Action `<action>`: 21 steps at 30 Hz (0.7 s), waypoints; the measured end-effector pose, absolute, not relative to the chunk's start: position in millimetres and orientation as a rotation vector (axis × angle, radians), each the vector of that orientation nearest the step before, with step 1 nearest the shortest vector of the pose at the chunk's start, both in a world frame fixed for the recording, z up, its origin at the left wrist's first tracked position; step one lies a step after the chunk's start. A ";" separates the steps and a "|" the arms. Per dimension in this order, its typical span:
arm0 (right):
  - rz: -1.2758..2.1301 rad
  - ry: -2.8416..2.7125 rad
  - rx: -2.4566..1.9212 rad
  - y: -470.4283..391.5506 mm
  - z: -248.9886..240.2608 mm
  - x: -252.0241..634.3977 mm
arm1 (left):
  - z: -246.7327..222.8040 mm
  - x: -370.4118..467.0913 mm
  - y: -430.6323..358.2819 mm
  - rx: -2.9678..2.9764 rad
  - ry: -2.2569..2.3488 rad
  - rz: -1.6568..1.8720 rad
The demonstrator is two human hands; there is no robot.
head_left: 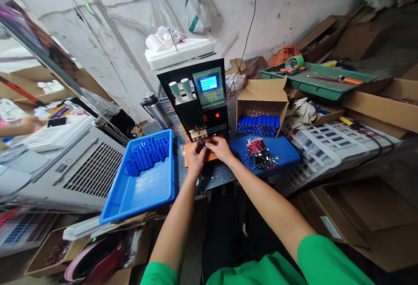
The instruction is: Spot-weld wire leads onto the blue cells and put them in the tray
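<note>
Small blue cylindrical cell [203, 144] was pinched in the grip of both left hand [196, 155] and right hand [218, 147], mid-frame

Even, moderately bright, cool light is falling on the wall [277, 19]; source out of view. The screen [209, 83] is glowing blue-white, a red lamp [217, 115] shining below. Sheen is showing in the blue tray [143, 193]. Floor areas are lying dim. Edges are stretching and blurring; centre is staying sharper.
</note>
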State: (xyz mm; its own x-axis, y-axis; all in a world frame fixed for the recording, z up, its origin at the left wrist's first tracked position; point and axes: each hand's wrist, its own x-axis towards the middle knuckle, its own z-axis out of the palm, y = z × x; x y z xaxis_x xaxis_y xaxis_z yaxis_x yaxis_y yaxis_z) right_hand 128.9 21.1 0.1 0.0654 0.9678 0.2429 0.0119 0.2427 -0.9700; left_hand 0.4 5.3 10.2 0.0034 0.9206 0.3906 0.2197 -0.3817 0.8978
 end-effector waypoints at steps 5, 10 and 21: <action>0.929 -1.349 -1.096 19.1 -1.8 132.4 | 8.0 -1.2 5.1 1.653 1.208 1.401; 0.886 -1.386 -1.116 18.5 -4.5 135.0 | 6.4 -2.8 6.5 1.673 1.238 1.386; 0.981 -1.360 -1.059 15.6 -4.0 138.9 | 5.8 -2.6 3.4 1.686 1.274 1.389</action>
State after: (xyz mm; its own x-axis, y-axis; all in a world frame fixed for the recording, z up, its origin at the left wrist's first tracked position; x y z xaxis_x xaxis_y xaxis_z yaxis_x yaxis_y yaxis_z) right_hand 138.9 15.6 -4.0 -0.0015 0.9660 0.2584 0.0605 0.2580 -0.9643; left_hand -2.6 3.4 5.8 -0.0095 0.9265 0.3761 0.2948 -0.3568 0.8864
